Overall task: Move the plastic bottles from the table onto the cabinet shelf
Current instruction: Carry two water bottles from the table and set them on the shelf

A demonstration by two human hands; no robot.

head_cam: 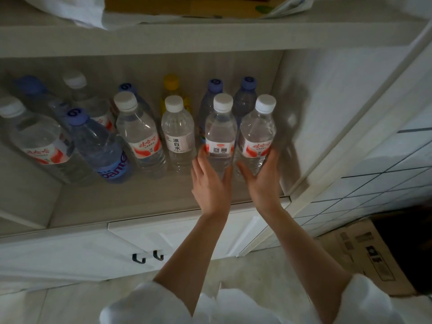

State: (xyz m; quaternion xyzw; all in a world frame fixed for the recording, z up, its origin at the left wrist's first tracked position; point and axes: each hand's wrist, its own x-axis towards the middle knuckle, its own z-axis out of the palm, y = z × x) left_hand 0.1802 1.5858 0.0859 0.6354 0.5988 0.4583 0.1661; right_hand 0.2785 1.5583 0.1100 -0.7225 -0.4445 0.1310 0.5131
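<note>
Several plastic bottles stand upright on the cabinet shelf point(117, 202). My left hand point(210, 183) wraps the lower part of a clear white-capped bottle point(221, 129) with a red and white label. Beside it, my right hand point(261, 181) grips a second clear white-capped bottle point(258, 129) at the right end of the front row. Both bottles stand on the shelf, close together. Left of them are a white-label bottle point(178, 129), another red-label bottle point(138, 129) and a blue bottle point(98, 146). Behind stand blue-capped bottles and a yellow one point(171, 90).
The cabinet's right side wall point(315, 113) rises just right of my right hand. An upper shelf point(187, 36) holds cloth and a cardboard box. Closed lower doors with dark handles point(147, 257) sit below. A cardboard box point(364, 253) lies on the tiled floor at right.
</note>
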